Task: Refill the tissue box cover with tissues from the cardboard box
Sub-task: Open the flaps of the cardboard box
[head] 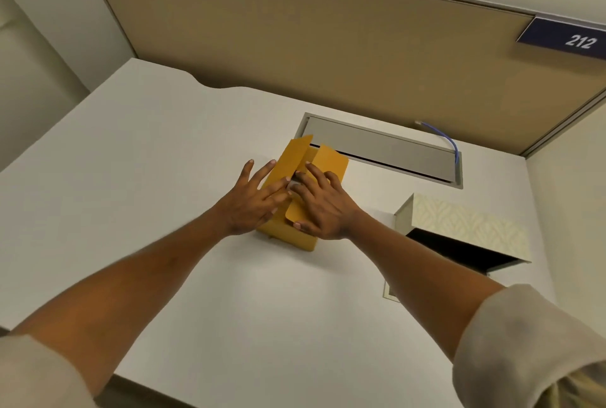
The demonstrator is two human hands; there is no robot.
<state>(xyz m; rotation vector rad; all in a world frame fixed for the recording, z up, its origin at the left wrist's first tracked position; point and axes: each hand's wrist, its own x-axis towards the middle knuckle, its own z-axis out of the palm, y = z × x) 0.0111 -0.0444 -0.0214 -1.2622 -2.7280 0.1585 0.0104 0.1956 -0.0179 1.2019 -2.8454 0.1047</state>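
Note:
A yellow-brown cardboard box (331, 158) lies on the white desk (164, 178) near its middle, with two top flaps raised at the far end. My left hand (254, 202) rests on the box's left side, fingers spread. My right hand (323, 204) lies on its top, fingertips at the gap between the flaps, where a bit of white shows. The tissue box cover (465, 224), cream with a pale leaf pattern, lies on its side to the right, its dark opening facing me. Neither hand touches the cover.
A grey cable hatch (387, 148) is set into the desk behind the box, with a blue cable (451, 142) coming out at its right end. A tan partition wall stands behind the desk. A small pale object (390, 293) lies by my right forearm.

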